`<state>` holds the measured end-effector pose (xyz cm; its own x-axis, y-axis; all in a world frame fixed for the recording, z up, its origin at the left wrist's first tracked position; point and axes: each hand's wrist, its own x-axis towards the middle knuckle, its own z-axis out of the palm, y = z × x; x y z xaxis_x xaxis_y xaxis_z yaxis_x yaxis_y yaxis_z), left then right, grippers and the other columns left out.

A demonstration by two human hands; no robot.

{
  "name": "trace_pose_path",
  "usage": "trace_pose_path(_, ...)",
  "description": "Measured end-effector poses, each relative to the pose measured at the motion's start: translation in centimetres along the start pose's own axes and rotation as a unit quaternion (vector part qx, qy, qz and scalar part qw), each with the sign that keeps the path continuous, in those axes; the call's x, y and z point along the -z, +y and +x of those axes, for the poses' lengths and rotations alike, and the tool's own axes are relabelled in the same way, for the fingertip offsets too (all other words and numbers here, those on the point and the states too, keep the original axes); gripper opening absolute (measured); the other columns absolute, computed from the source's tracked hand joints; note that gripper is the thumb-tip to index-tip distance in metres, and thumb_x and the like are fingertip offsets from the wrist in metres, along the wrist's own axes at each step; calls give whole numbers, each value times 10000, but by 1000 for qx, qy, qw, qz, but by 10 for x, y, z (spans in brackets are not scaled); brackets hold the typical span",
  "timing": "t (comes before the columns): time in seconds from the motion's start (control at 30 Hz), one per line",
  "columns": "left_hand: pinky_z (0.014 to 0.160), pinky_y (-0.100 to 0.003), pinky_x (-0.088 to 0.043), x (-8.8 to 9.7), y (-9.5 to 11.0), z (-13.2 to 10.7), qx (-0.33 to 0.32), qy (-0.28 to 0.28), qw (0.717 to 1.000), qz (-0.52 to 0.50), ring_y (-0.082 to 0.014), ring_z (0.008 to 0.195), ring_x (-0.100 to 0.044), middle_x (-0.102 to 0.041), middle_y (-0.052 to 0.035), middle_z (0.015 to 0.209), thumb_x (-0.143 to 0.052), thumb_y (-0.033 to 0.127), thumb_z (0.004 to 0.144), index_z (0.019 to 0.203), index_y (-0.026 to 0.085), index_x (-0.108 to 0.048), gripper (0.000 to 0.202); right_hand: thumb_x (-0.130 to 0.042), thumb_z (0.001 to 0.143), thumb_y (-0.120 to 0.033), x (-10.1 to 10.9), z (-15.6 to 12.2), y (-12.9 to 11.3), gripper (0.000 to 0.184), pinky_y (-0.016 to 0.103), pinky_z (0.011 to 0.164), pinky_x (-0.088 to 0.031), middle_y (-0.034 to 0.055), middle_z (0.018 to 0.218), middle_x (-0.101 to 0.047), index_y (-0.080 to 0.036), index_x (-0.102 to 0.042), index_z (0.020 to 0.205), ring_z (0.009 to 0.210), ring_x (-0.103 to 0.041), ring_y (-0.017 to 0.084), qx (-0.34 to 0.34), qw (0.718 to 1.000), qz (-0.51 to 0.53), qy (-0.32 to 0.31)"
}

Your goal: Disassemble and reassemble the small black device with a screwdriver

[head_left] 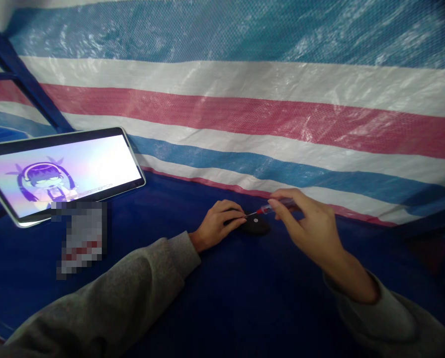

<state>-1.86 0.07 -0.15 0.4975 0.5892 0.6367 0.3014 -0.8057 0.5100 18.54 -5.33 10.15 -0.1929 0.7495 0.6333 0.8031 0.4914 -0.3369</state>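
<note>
A dark, rounded object that looks like a computer mouse (258,227) lies on the blue surface, with one small pale round spot on top. My left hand (218,221) grips its left end, fingers bent and pressed together. From the right, my right hand (313,223) pinches a slim screwdriver (264,209) with a clear and red handle. Its thin metal shaft points left and slightly down, and the tip is at the mouse's upper left edge, close to my left fingertips. Whether the tip touches the mouse or a screw is too small to tell.
A tablet (133,180) with a lit cartoon picture leans at the left. Before it is a blurred-out grey and red item (84,238). Striped plastic sheeting (244,114) hangs behind the blue tabletop (222,303). A blue metal bar (39,94) slants at the upper left.
</note>
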Motion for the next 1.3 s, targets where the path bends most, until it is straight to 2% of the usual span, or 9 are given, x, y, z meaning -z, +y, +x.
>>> trace_pose_path(0.57, 855, -316, -451, 1, 2, -1, -2, 28, 1000, -12, -160, 943, -610, -680, -40, 971, -591, 269, 916, 962, 182, -671, 127, -572, 897, -314, 2, 2, 1, 142, 243, 660, -509, 13, 803, -714, -201, -635, 954, 655, -674, 136, -10, 1000, 0, -10)
trace_pose_path(0.7, 839, -314, -459, 1, 2, -1, -11, 32, 999, -15, -163, 928, -614, -683, -46, 952, -582, 278, 921, 949, 180, -675, 138, -564, 899, -313, 3, 2, 1, 135, 249, 663, -517, 10, 812, -718, -208, -619, 963, 644, -675, 137, -6, 999, 8, -33)
trace_pose_path(0.87, 835, -314, -463, 3, 4, -1, -7, 23, 1000, -15, -163, 914, -622, -687, -46, 942, -556, 304, 934, 937, 180, -671, 168, -576, 886, -316, 2, 0, -1, 223, 263, 715, -542, 6, 865, -728, -228, -556, 1091, 708, -705, 153, -36, 994, 68, -80)
trace_pose_path(0.97, 904, -348, -444, 4, 6, 1, 10, -2, 1000, 12, -186, 1011, -607, -676, -58, 1046, -549, 359, 933, 1056, 200, -648, 224, -567, 889, -308, 3, 1, 1, 254, 276, 746, -545, 5, 882, -729, -243, -543, 1134, 745, -711, 160, -51, 993, 81, -71)
trace_pose_path(1.1, 1040, -428, -359, 2, 7, 2, -7, -103, 992, 72, -250, 1257, -467, -537, -88, 1334, -561, 478, 899, 1318, 251, -506, 480, -564, 879, -298, 12, 6, 8, 265, 290, 702, -536, -4, 771, -713, -228, -558, 1134, 668, -697, 170, -52, 997, 9, -49)
trace_pose_path(1.2, 1038, -439, -355, -1, 6, 2, -26, -159, 981, 108, -254, 1251, -458, -510, -88, 1347, -511, 485, 922, 1357, 286, -473, 479, -551, 872, -274, 18, 10, 13, 241, 294, 668, -522, -8, 700, -694, -214, -574, 1104, 631, -683, 178, -41, 997, -45, -55)
trace_pose_path(1.3, 994, -436, -390, -3, 5, 1, -18, -161, 979, 126, -259, 1202, -478, -515, -98, 1301, -504, 489, 922, 1362, 294, -472, 482, -542, 866, -259, 19, 11, 16, 231, 294, 648, -509, -7, 684, -692, -208, -576, 1089, 607, -673, 180, -34, 994, -69, -81)
